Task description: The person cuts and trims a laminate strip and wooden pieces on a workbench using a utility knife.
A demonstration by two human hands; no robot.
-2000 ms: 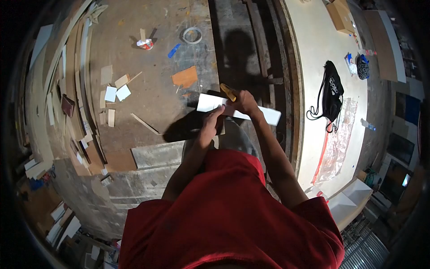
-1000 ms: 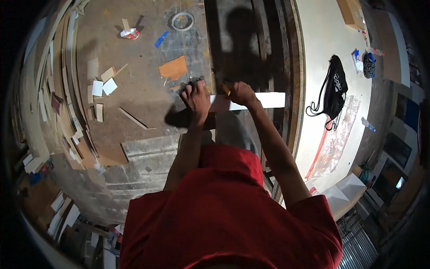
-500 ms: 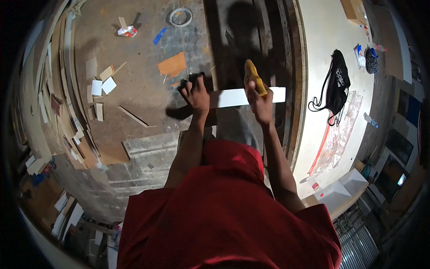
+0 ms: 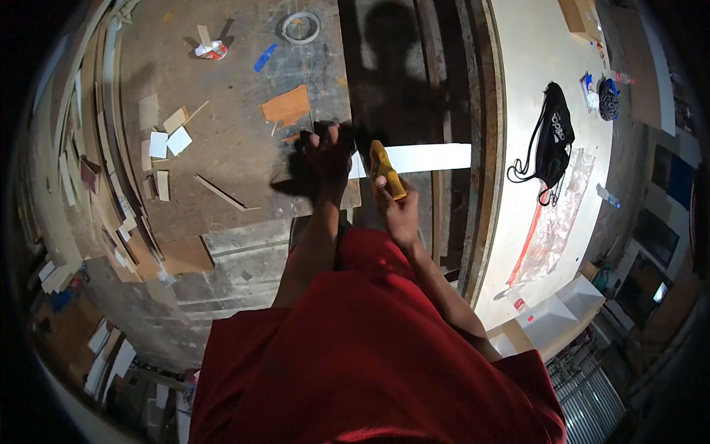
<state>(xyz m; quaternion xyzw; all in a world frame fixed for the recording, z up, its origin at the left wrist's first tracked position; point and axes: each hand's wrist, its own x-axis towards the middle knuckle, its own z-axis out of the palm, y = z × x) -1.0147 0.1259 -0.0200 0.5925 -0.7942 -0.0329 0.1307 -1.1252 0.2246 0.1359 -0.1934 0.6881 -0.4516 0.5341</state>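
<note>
A long white strip of board (image 4: 433,157) reaches from the tabletop's right edge across the dark gap. My left hand (image 4: 328,159) is at the strip's left end, fingers bent down over it; the hand is in deep shadow and its contact is partly hidden. Just to the right, my right hand (image 4: 399,214) is closed around a yellow-handled tool (image 4: 386,172), held over the strip near the table edge. The tool's working end cannot be made out. An orange-brown offcut (image 4: 286,106) lies ahead of my left hand.
On the wooden table (image 4: 244,159) lie a tape roll (image 4: 299,27), a blue piece (image 4: 265,57), a stick (image 4: 222,192) and small offcuts (image 4: 170,140). Long strips line the left edge. Right of the gap, a pale board (image 4: 518,96) carries a black drawstring bag (image 4: 556,140).
My right hand has moved left and towards my body with the yellow-handled tool, from the strip's middle to beside my left hand. My left hand stays at the strip's left end.
</note>
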